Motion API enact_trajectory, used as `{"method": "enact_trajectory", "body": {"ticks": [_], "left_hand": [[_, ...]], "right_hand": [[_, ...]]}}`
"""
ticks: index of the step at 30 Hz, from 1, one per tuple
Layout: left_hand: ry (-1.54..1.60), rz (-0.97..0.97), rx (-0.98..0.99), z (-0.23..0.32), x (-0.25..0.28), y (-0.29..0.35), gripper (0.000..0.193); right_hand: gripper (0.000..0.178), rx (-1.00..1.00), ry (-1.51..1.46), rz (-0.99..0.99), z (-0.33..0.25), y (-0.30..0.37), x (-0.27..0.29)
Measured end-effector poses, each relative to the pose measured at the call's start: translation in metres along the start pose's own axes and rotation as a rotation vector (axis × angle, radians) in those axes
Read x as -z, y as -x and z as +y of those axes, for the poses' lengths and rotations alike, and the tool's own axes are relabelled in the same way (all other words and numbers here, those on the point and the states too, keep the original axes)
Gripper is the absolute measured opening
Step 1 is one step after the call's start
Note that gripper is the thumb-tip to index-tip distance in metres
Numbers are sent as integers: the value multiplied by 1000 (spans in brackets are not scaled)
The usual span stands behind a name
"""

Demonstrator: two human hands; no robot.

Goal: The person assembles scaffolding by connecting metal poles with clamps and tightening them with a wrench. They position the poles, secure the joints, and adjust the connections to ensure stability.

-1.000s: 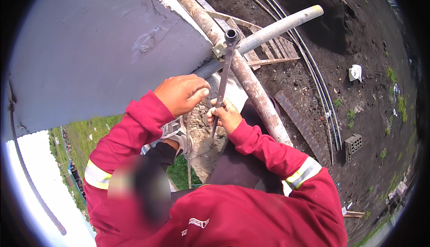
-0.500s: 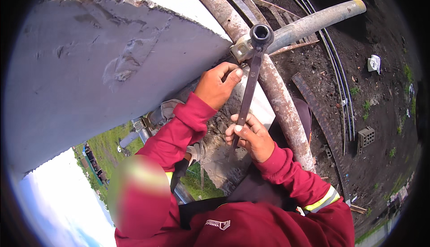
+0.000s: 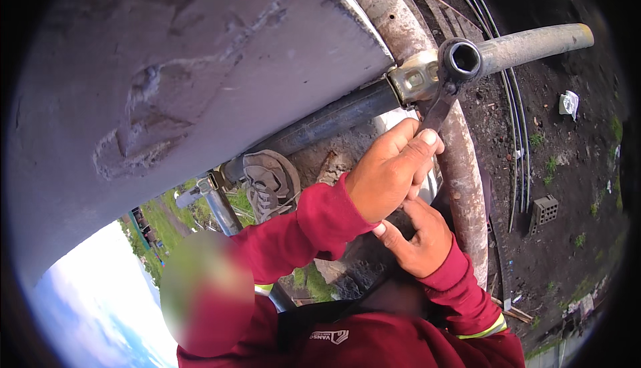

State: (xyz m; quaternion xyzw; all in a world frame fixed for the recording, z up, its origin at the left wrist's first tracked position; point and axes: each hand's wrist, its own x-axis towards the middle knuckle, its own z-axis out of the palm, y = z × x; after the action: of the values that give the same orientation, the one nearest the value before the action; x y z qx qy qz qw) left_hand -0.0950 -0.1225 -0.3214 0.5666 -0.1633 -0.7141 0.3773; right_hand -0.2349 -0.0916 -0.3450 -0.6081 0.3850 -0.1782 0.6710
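**Left hand (image 3: 394,164) chokes up on the socket wrench (image 3: 445,94)!**

Here we are at the pipe crossing, and the dark socket wrench points to one o'clock of the left hand, its hollow six-sided mouth facing up at us. The left hand is curled round the shank just below the head, a short grip, probably favouring control of that head over leverage. Down at five o'clock the right hand (image 3: 427,238) tucks in close, thumb a little apart from the fingers; the lower shank is hidden, so I can't tell whether it's pinching the tail or merely bracing from beneath.

At eight o'clock of the wrench head sits the metal clamp (image 3: 415,78), seemingly the reason everything meets here: the rusty pipe (image 3: 462,188) sweeps from ten to six, the grey pipe (image 3: 534,44) juts out at three. The head overlaps the clamp in view; whether they touch, I can't call.

Off the clamp toward eight, the dark tube (image 3: 327,121) hugs the edge of the grey slab (image 3: 200,48). And look, a shoe (image 3: 267,178) at the left hand's nine o'clock, close beside that tube, likely placed for balance!
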Motion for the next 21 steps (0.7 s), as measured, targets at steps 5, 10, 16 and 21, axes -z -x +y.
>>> {"method": "enact_trajectory", "body": {"ticks": [5, 10, 16, 21], "left_hand": [[-176, 110, -92, 7, -8, 2, 30], [-126, 133, -32, 6, -7, 2, 30], [-120, 150, -56, -1, -13, -1, 26], [-144, 205, -63, 8, -16, 3, 26]], "right_hand": [[44, 56, 185, -94, 5, 5, -4], [48, 78, 319, -133, 10, 13, -7], [50, 109, 434, -199, 10, 17, 0], [55, 141, 471, -183, 9, 19, 1]]}}
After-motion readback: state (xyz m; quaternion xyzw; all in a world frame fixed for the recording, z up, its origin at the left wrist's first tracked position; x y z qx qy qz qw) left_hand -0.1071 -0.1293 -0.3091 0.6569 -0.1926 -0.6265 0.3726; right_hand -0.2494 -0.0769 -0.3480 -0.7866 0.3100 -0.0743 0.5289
